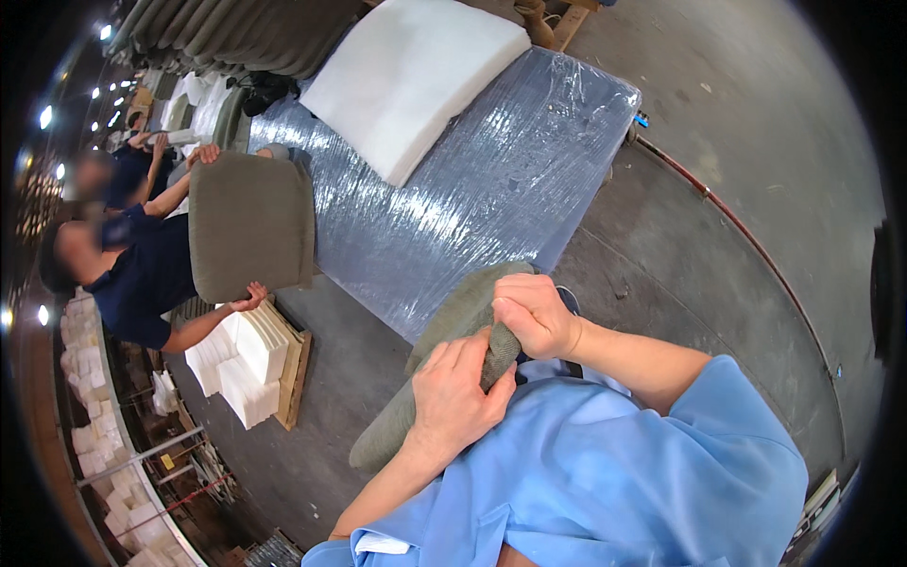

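Observation:
A grey-green cushion (389, 427) is held on edge close against my body. My left hand (460, 389) grips its fabric edge with bent fingers. Just to the right, my right hand (535, 316) is closed in a fist around the upper end of the same fabric. The two hands are almost touching, with a bunched fold of cloth between them. What lies inside the cover at this end is hidden by my hands. Beyond the cushion is a table covered in shiny plastic film (529, 142), with a white foam pad (416, 76) lying on its far part.
On the left a co-worker in a dark shirt (142, 269) holds up a brown-grey cushion (250, 227). Stacked white foam (246, 359) stands on a wooden pallet (295, 373). Dark cushions (236, 33) are piled at the far left. A reddish hose (732, 213) runs along the right floor.

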The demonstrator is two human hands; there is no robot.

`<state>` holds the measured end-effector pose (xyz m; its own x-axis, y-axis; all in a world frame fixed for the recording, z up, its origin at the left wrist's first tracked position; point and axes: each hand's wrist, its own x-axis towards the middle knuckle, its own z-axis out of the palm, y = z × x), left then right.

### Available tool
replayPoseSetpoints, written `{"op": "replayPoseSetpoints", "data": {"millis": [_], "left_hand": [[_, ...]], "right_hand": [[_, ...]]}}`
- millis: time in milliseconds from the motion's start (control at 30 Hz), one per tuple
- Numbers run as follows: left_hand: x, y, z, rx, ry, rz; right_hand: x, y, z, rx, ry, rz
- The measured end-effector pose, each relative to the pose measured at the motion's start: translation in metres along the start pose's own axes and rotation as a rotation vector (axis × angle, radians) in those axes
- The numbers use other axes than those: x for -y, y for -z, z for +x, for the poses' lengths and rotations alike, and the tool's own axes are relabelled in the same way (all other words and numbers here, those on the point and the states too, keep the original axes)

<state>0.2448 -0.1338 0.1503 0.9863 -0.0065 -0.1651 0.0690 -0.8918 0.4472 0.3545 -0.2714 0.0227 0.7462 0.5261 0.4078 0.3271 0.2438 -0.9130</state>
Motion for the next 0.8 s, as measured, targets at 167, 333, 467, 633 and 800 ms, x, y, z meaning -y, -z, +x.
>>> {"op": "replayPoseSetpoints", "data": {"millis": [167,333,467,633,800], "left_hand": [[0.007,-0.001,0.010,-0.096,-0.060,-0.059],[0.012,0.016,0.028,0.190,-0.024,-0.234],[0.053,0.020,0.058,0.597,0.114,-0.697],[0.048,-0.013,0.112,0.638,0.241,-0.922],[0.051,-0.037,0.111,0.561,0.109,-0.926]], "right_hand": [[-0.012,0.000,0.003,-0.071,-0.286,0.343],[-0.037,-0.024,-0.030,-0.436,-0.137,0.291],[-0.026,-0.029,-0.039,-0.443,-0.175,0.256],[-0.015,-0.040,-0.030,-0.608,-0.064,0.244],[-0.002,-0.048,-0.020,-0.724,-0.109,0.180]]}}
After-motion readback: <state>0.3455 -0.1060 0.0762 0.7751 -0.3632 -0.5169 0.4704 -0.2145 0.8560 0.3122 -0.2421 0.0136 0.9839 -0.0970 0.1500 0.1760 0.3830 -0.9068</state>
